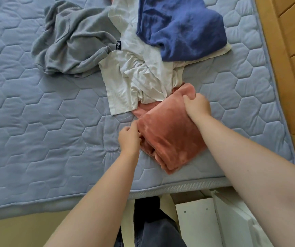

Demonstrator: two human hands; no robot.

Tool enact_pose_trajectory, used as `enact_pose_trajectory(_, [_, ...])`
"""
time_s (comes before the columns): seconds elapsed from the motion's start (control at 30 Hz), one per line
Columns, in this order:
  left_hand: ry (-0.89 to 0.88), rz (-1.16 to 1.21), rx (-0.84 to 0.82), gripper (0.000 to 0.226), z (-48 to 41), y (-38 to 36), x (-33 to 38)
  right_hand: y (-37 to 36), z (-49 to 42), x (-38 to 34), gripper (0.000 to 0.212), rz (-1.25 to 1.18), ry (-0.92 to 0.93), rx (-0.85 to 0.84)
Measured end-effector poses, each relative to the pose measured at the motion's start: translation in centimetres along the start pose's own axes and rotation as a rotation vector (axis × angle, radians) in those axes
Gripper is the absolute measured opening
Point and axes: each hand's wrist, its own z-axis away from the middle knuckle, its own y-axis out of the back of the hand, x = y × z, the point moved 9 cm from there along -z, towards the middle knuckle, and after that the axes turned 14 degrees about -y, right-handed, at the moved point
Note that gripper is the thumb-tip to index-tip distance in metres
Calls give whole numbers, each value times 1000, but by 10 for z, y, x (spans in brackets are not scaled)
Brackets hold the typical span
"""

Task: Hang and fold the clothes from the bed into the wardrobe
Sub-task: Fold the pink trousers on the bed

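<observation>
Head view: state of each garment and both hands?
Rust-pink fleece garment: folded.
Cream thin garment: crumpled, overlapping the fleece's far end.
Dark blue garment: crumpled, atop the cream one.
Grey knit garment: crumpled.
Left hand: pinches the fleece's side edge.
Right hand: grips its far corner.

The quilted blue mattress (36, 131) carries a grey top (75, 41), white garment (134, 77) and folded pink cloth (168, 132).

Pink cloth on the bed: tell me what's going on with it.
A person is folding the pink cloth near the front edge of the bed. The left hand pinches its left side; the right hand grips its far corner. It lies folded into a thick pad. A grey top, a white shirt and a blue garment lie crumpled behind it, untouched.
</observation>
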Motion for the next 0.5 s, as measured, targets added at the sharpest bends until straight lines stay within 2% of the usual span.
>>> enact_pose_trajectory(0.03, [128,84,-22,36,3,-4,-9,-1,0,3,43,-16,7,8])
enact_pose_trajectory(0.1, [229,144,-46,43,2,-11,-16,-5,2,7,38,-48,39,0])
enact_pose_trajectory(0.2, [277,187,-47,31,-3,-13,-25,-10,4,5,33,-56,111,-79])
enact_pose_trajectory(0.27, [343,313,-91,21,1,-19,-36,-8,-1,2,29,25,162,-127])
enact_pose_trajectory(0.33, [401,382,-108,12,10,-23,-51,4,-13,5,27,138,161,-96])
enact_pose_trajectory(0.37, [413,356,-109,5,16,-24,-58,11,-19,8,26,179,138,-55])
enact_pose_trajectory(0.43, [346,191,-93,10,23,-24,-60,17,-21,13,28,219,105,27])
enact_pose_trajectory(0.5, [77,-146,-3,7,18,-14,-35,14,-10,11,31,199,128,104])
